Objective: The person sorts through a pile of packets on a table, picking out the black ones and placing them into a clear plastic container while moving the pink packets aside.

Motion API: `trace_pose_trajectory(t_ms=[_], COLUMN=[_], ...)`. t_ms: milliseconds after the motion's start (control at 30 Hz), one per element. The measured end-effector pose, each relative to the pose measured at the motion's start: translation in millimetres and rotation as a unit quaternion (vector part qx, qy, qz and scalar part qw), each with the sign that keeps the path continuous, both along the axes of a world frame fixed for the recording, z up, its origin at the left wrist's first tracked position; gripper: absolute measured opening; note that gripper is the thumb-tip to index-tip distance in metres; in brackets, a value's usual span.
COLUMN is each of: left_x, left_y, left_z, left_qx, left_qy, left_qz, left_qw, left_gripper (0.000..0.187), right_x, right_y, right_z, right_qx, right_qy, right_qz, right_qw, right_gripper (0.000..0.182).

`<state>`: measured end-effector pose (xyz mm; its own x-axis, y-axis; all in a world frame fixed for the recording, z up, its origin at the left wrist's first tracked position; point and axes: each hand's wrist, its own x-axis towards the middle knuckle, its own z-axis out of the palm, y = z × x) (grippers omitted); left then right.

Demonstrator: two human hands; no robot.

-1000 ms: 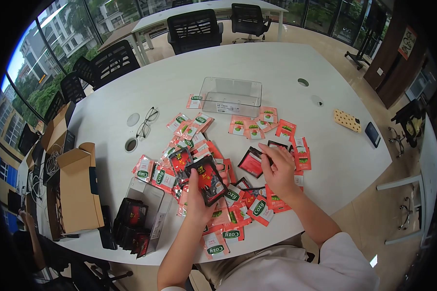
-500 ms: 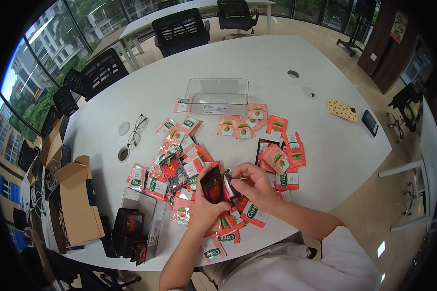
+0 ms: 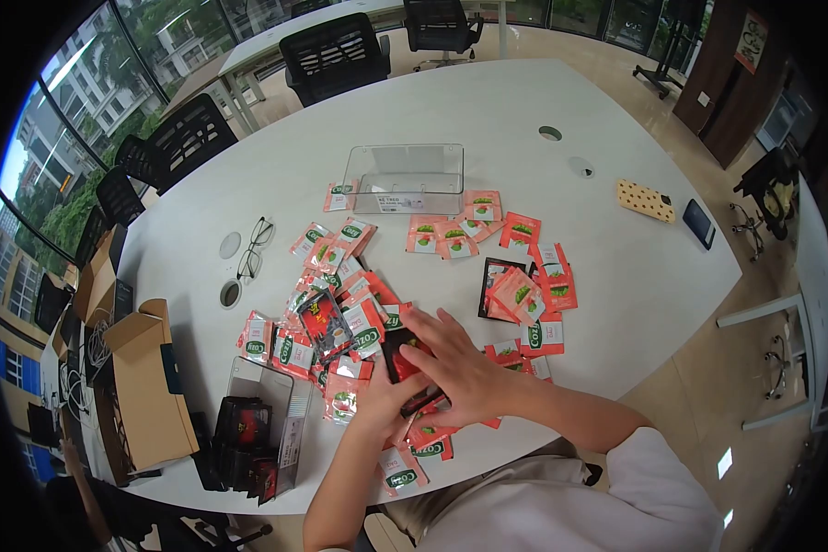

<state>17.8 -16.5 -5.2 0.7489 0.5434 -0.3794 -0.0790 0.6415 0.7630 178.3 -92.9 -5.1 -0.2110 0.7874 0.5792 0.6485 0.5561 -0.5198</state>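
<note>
Black-and-red packet (image 3: 398, 361): grasped by left hand (image 3: 382, 397), overlaid by right hand (image 3: 460, 373) (grip unclear), apparently for steadying; dark packets (image 3: 247, 425) gathered by clear bin (image 3: 292, 443)

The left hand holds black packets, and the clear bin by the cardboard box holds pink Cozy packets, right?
Not quite: in the head view, the packets in that clear plastic bin are black too. The left hand does hold black packets.
</note>
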Motion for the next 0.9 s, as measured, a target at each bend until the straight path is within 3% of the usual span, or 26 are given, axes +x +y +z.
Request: trace_pose_trajectory(t_ms=[100, 233, 367, 467, 600, 667, 767, 900], left_x=[3.1, -3.8, 2.4, -2.3, -0.3, -1.0, -1.8, -1.7], left_y=[-13.4, -2.6, -10.9, -0.6, 8.0, 10.2, 12.9, 13.0], left_z=[15.5, 5.6, 25.9, 12.0, 3.1, 4.4, 4.0, 4.6], left_qx=[-0.021, -0.138, -0.079, -0.137, -0.150, -0.174, -0.189, -0.191], left_qy=[0.029, -0.094, 0.037, -0.104, -0.249, -0.266, -0.282, -0.278], left_qz=[-0.005, -0.023, 0.027, 0.011, 0.080, 0.111, 0.131, 0.142], left_qw=[0.999, 0.986, 0.996, 0.985, 0.953, 0.942, 0.931, 0.931], left_gripper=[0.069, 0.065, 0.061, 0.057, 0.049, 0.048, 0.047, 0.047], right_x=[1.1, 2.1, 1.6, 18.6, 47.9, 58.0, 45.7, 37.5], right_y=[-1.6, -1.6, 0.3, 0.2, 5.4, 6.7, 4.3, 7.0], right_z=[0.3, 3.1, 2.1, 11.9, 13.0, 6.2, 7.8, -1.7], right_qx=[-0.013, -0.029, -0.030, -0.053, -0.053, -0.096, -0.172, -0.206], right_qy=[-0.057, -0.056, -0.035, 0.078, 0.075, 0.013, -0.028, -0.054], right_qz=[-0.006, -0.008, -0.007, -0.019, -0.146, -0.181, -0.169, -0.100], right_qw=[0.998, 0.998, 0.999, 0.995, 0.985, 0.979, 0.970, 0.972], right_gripper=[0.110, 0.111, 0.115, 0.100, 0.067, 0.054, 0.048, 0.042])
